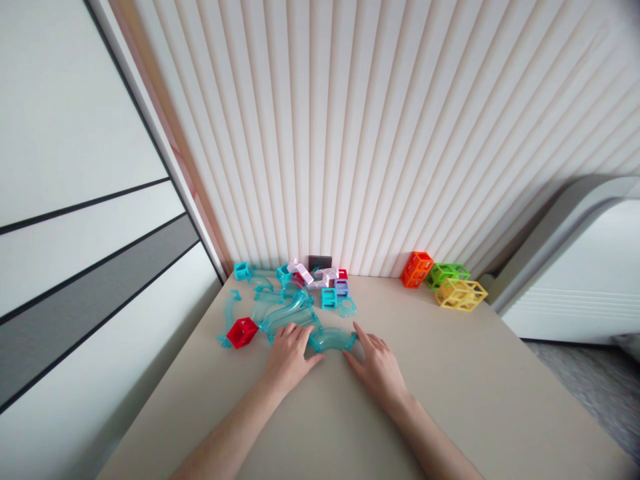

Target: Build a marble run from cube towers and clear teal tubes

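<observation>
A curved clear teal track piece (332,339) lies on the beige table (450,387) between my two hands. My left hand (290,353) rests on its left end, fingers spread over the track. At its right end, my right hand (376,363) touches it with the fingertips. More teal track curves (280,308) lie just behind, and a red open cube (242,332) sits to the left of my left hand. Whether either hand actually grips the track is unclear.
Small teal cubes (242,270), white ramp pieces (310,275), and red and blue blocks (341,285) cluster by the ribbed wall. Orange (417,269), green (447,273) and yellow (461,294) open cubes stand at the back right. A white appliance (575,267) sits right of the table.
</observation>
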Demonstrator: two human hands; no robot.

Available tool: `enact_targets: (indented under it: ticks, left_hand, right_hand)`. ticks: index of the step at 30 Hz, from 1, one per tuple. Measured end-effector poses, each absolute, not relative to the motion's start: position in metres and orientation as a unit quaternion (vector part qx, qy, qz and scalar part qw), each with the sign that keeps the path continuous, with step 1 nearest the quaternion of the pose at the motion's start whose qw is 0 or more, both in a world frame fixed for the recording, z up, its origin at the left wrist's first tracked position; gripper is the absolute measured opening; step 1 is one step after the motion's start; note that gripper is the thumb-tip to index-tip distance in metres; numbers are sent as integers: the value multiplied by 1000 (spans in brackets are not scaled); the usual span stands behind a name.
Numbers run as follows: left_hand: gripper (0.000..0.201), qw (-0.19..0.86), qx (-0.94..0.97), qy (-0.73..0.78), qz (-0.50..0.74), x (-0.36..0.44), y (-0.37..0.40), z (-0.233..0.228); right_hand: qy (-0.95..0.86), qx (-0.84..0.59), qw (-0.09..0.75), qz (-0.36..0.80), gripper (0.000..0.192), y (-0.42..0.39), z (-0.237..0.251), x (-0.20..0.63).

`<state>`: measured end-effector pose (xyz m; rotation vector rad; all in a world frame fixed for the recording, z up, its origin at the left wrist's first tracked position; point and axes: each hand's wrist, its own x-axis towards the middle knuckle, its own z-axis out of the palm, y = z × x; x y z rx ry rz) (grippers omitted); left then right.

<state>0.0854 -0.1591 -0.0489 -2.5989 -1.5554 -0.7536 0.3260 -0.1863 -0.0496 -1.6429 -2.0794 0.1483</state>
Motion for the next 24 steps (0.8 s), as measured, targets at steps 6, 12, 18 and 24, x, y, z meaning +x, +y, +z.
enact_targets:
  ticks: [6,12,18,24]
  left_hand:
    - [53,29,-832,-498,-244,86,-162,-47]
    - [49,47,-837,-500,-220,88,-165,-44]
    - [49,56,-843,-496,-201,90,-167,-42]
    - [50,59,-844,-491,-206,91,-168,-42]
  right_hand:
    - [-770,-592,235,21,60,-185,-53,327]
    - [-779,-585,226,4,60,-186,-53,327]
    - [-780,-587,215,12,62,-187,-48,327]
    - [-776,-595,208,16,61,-187,-49,327]
